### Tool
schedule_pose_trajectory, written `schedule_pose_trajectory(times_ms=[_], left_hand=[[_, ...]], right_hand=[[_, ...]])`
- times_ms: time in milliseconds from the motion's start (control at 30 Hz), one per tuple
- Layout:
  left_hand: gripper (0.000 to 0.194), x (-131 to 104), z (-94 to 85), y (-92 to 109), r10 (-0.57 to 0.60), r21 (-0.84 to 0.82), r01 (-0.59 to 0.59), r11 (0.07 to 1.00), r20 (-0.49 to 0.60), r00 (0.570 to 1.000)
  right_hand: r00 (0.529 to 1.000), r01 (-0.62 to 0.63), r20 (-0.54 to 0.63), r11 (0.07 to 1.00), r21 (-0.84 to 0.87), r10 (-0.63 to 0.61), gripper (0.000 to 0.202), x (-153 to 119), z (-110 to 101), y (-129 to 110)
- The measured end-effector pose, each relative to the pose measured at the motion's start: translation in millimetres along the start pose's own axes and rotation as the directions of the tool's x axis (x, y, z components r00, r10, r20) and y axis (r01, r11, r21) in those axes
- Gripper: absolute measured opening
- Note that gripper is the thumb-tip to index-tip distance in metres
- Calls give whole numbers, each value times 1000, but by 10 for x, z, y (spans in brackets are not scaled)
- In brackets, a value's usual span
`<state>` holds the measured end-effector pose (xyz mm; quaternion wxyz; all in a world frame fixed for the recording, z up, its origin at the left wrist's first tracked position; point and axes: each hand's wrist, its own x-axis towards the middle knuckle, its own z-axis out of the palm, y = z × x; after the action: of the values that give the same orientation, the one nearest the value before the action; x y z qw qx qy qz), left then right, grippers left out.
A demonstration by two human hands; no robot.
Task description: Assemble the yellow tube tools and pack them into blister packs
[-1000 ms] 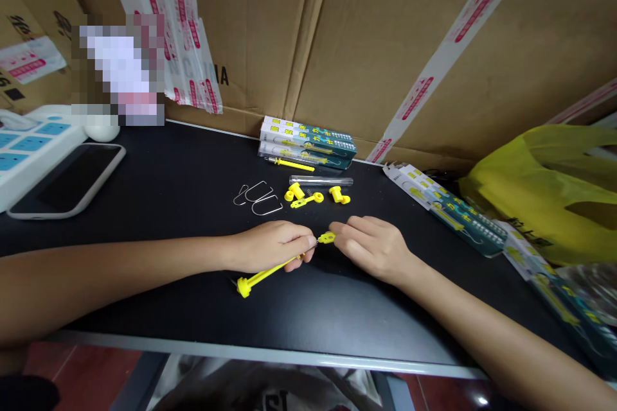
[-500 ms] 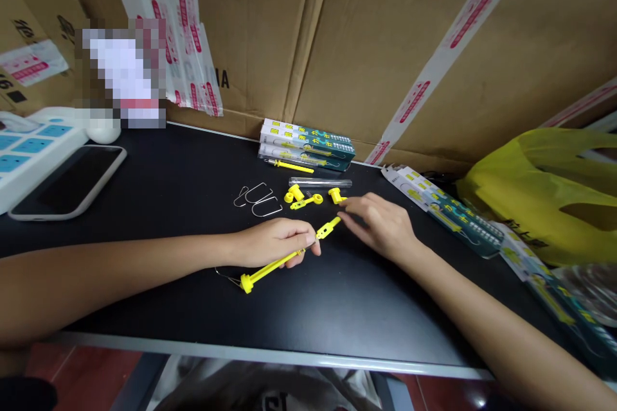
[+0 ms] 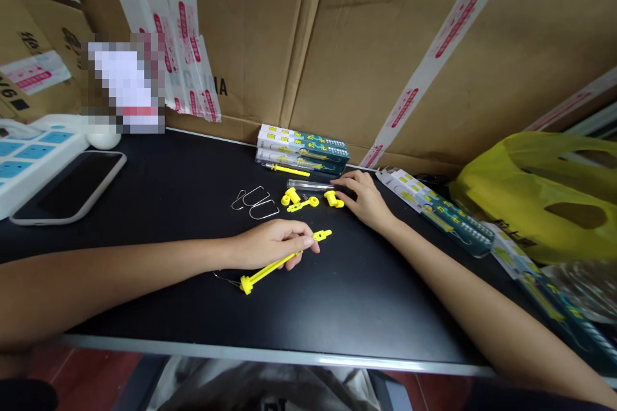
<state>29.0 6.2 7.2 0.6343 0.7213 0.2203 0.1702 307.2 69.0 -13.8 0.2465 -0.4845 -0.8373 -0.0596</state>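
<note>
My left hand [image 3: 279, 244] is closed round a yellow plastic spring-scale rod [image 3: 270, 268]. A flat slotted tip [image 3: 322, 235] juts past my fingers, and at the lower end are a round cap [image 3: 246, 285] and a thin metal wire. My right hand [image 3: 361, 196] reaches over the right end of a clear tube [image 3: 308, 185], thumb and forefinger on either side of it. Just below those fingers lies a yellow cap piece [image 3: 332, 198]. Other yellow parts [image 3: 303, 204] and a small spring [image 3: 305, 196] lie to the left. Several bent wire hooks [image 3: 260, 202] rest beyond my left hand.
Printed boxes [image 3: 303, 148] stand against the cardboard at the back, with a yellow pen-like stick [image 3: 289, 170] before them. More boxes [image 3: 438, 212] and a yellow bag [image 3: 520, 199] are on the right. A phone [image 3: 70, 186] and a power strip [image 3: 36, 154] sit left.
My right hand has moved away from the rod's slotted tip, back to the clear tube's right end. The left hand stays nearly in place, still holding the rod.
</note>
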Motion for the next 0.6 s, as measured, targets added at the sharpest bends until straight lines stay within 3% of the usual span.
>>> schedule_pose_trajectory(times_ms=[200, 300, 367, 433, 500, 600], left_hand=[[27, 3, 10, 21, -27, 9, 27, 1000, -25, 999], [28, 6, 9, -1, -21, -51, 18, 999, -50, 999], [27, 8, 8, -26, 1, -85, -7, 996, -67, 998], [27, 8, 9, -43, 16, -99, -24, 995, -81, 997], [28, 6, 11, -46, 23, -102, -32, 994, -96, 995], [28, 3, 15, -37, 33, -108, -45, 993, -109, 993]], right_hand=[[988, -5, -154, 994, 112, 22, 13, -37, -40, -4], [924, -97, -316, 931, 353, 216, 17, -79, -125, -176], [850, -129, -318, 751, 647, 421, 21, -109, -197, -375], [819, -145, -139, 434, 889, 557, 22, -137, -271, -606], [815, -199, 69, 167, 966, 575, 19, -160, -335, -811], [815, -218, 180, 3, 976, 551, 16, -181, -389, -976]])
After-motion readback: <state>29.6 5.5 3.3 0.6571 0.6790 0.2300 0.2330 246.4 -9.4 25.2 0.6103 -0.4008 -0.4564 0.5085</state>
